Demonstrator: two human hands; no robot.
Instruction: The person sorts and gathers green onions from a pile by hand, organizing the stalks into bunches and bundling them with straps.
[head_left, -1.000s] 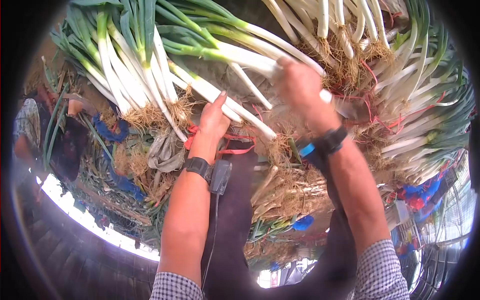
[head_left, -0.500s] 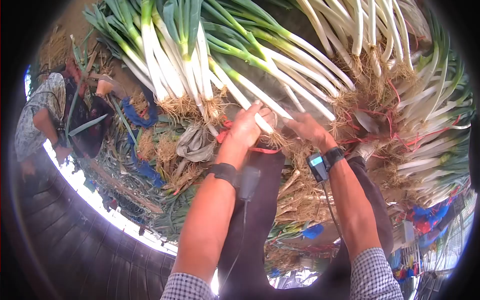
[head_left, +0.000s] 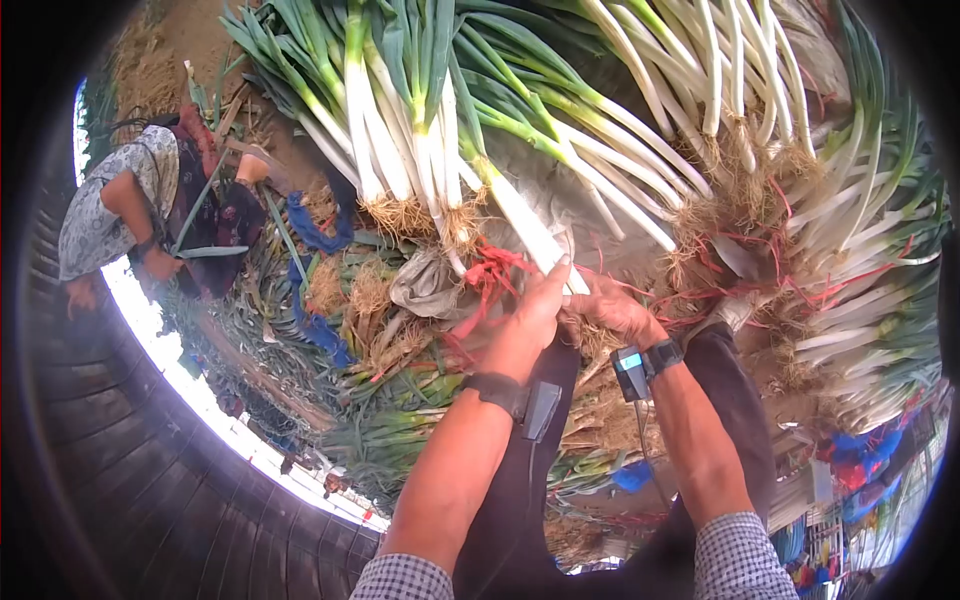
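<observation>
A thick white leek (head_left: 524,218) slants down toward me, its green leaves pointing away at the upper left. My left hand (head_left: 538,308) is closed around its lower stalk, thumb along the top. At the root end, my right hand (head_left: 612,308) has its fingers curled against the stalk, touching it beside my left hand; the roots are mostly hidden by the hands. Beyond them lies a bunch of leeks (head_left: 375,130) with brown roots toward me. More leeks (head_left: 620,165) are spread to its right. Red plastic strips (head_left: 492,272) lie left of my left hand.
Further leek piles lie at the upper right (head_left: 735,90) and right side (head_left: 860,330). A crumpled grey bag (head_left: 425,285) and blue cloth (head_left: 318,225) rest among leaf scraps on the left. Another person (head_left: 130,205) is at the far left.
Both hands have come closer to my body with the leek, and my right hand has closed in on its root end. The view has turned slightly left.
</observation>
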